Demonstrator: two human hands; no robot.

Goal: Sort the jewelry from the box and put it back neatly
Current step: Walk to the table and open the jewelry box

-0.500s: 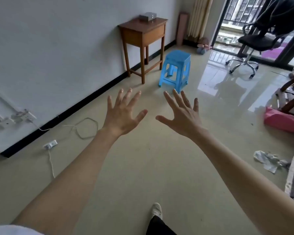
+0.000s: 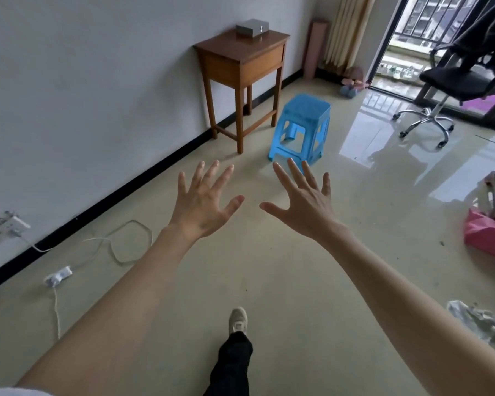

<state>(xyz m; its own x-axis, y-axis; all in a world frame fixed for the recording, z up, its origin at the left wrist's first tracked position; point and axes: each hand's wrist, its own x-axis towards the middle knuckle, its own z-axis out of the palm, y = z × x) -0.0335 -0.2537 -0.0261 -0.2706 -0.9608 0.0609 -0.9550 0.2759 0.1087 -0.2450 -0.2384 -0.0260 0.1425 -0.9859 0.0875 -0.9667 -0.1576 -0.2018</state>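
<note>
Entry: our left hand (image 2: 202, 202) and right hand (image 2: 303, 205) spread, holding nothing; no jewelry in view, grey box (image 2: 250, 29) far on wooden table (image 2: 242, 60), unconfirmed; we expect small, light, tangle-prone pieces, pinched singly.

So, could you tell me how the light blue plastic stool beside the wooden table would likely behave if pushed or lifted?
The light blue plastic stool looks thin-walled with open cut-out sides, so it is probably light to lift. On the glossy tiled floor it would likely slide easily when pushed low. It is tall for its footprint, so a push near the seat might tip it.
</note>
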